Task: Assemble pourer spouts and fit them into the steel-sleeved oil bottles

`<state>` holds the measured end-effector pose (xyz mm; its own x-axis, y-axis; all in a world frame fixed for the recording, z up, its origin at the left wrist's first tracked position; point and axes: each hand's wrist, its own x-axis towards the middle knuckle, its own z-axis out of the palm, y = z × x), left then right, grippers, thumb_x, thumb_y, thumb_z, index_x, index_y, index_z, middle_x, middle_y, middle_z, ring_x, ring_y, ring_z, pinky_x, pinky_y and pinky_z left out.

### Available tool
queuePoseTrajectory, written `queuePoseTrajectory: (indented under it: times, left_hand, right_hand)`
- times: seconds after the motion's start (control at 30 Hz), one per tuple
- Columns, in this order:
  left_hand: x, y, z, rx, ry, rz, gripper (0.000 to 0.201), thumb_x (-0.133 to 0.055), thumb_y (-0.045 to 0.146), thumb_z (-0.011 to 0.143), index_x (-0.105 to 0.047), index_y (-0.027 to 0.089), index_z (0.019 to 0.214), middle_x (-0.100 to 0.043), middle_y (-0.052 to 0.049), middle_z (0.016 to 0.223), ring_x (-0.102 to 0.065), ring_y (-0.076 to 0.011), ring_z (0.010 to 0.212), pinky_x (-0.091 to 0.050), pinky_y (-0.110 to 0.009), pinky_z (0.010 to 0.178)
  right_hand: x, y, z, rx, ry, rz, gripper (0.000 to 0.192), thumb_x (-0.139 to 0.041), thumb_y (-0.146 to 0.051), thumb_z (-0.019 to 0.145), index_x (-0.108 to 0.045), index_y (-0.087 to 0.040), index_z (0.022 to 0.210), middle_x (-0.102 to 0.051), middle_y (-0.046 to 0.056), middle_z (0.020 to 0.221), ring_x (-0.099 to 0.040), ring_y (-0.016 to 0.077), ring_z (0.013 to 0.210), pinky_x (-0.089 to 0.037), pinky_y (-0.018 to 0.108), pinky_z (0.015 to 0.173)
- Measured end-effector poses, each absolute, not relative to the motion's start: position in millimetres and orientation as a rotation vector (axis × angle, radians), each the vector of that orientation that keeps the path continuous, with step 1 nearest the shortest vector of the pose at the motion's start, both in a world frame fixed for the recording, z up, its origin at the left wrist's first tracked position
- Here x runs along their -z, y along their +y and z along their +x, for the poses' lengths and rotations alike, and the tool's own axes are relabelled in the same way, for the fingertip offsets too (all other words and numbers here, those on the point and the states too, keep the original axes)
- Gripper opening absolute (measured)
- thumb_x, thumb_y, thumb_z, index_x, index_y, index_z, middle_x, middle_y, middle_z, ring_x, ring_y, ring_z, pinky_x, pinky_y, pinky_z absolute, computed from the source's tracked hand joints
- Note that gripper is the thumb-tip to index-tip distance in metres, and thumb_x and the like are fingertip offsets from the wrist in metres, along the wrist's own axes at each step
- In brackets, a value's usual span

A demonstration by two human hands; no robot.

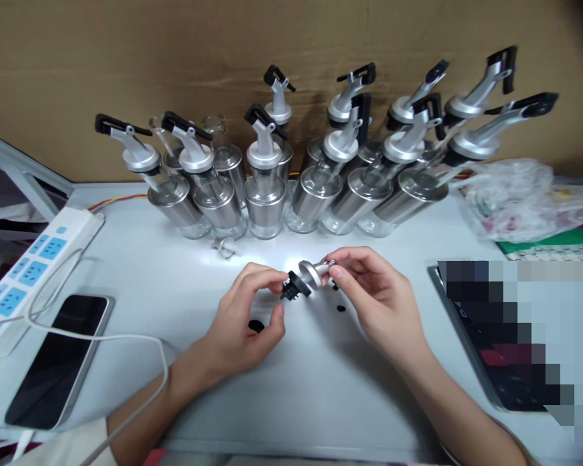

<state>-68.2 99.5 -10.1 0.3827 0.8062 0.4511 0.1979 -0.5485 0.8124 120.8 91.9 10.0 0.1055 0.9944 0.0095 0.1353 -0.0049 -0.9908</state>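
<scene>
Between thumb and fingers, my right hand [376, 298] grips the thin end of a silver bottle pourer [311, 274], which lies tilted with its wide collar toward the left. A ribbed black stopper [296, 286] sits at the collar end. My left hand [252, 310] is close beside the stopper, its index fingertip at or touching the edge and its thumb apart below. A round black piece [256, 326] rests on the table, partly behind the left hand. Small black bits [341, 309] lie near the right hand.
Several glass-and-steel bottles [265, 204] with pourers stand along the cardboard wall. A small clear-and-metal piece [225, 247] lies before them. A phone [61, 362], cable [126, 336] and power strip [29, 272] are left; plastic bags [519, 194] and a dark device [486, 349] right.
</scene>
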Motion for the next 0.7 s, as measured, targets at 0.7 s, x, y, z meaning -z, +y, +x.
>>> queuePoseTrajectory:
  times: [0.7]
  left_hand:
    - [9.0,102.6,-67.9,-1.204,0.833,1.986,0.041,-0.056,0.006,0.081,-0.046,0.023,0.117,-0.057,-0.004,0.094,-0.057,-0.0125,0.087,-0.051,-0.027,0.078]
  right_hand:
    - [-14.8,92.5,121.7,-1.160,-1.191,-1.330,0.020,-0.066,-0.040,0.080,-0.063,-0.020,0.083,-0.065,-0.001,0.059,-0.064,0.0149,0.059,-0.053,0.028,0.062]
